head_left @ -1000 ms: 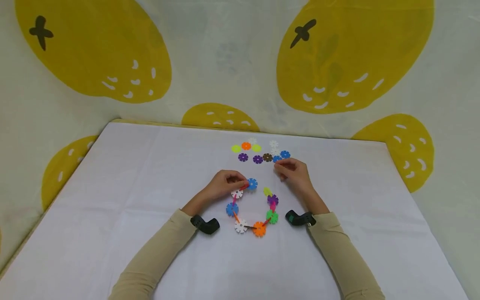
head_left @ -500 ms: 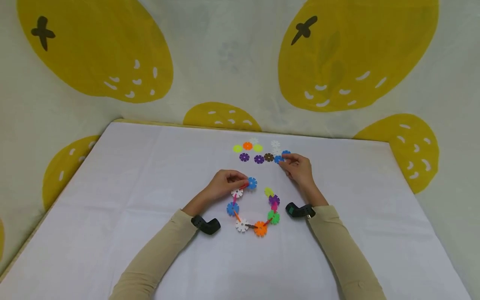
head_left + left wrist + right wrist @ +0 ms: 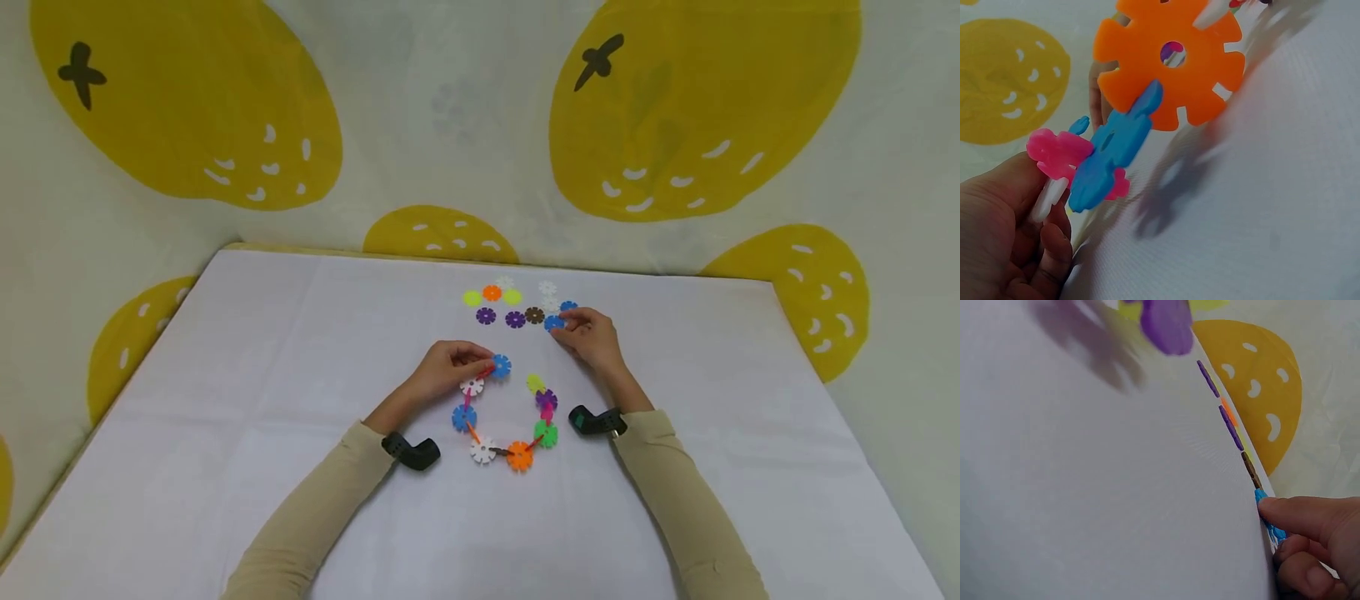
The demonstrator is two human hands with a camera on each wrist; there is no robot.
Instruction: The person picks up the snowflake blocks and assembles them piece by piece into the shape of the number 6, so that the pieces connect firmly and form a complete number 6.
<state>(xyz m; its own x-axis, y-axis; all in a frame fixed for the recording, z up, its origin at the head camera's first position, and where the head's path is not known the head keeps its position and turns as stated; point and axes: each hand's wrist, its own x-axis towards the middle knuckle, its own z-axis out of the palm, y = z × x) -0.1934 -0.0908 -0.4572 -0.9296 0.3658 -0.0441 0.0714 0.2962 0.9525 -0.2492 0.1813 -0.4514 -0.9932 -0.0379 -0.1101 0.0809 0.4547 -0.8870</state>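
Note:
My left hand [image 3: 453, 368] pinches the upper left end of a chain of notched interlocking discs, beside a blue disc [image 3: 501, 367] and a white disc [image 3: 472, 386]. The chain curves in an unclosed ring through an orange disc [image 3: 520, 456] and a green disc [image 3: 546, 434] to a yellow disc [image 3: 535, 383]. In the left wrist view, pink [image 3: 1060, 153], blue [image 3: 1110, 153] and orange discs [image 3: 1204, 81] hang close to the fingers. Up at the loose pieces, my right hand [image 3: 592, 337] has thumb and fingers at the edge of a loose blue disc [image 3: 553, 322].
Loose discs lie toward the back: purple [image 3: 486, 316], orange [image 3: 492, 292], brown [image 3: 534, 315], white [image 3: 547, 287] and another blue one [image 3: 570, 306]. A white cloth [image 3: 337, 517] covers the table, and a lemon-print curtain [image 3: 450, 125] stands behind its far edge.
The right hand's fingers have spread, moved over the blue discs and come in around the nearer one. The left hand keeps its hold on the chain, which has stayed nearly still.

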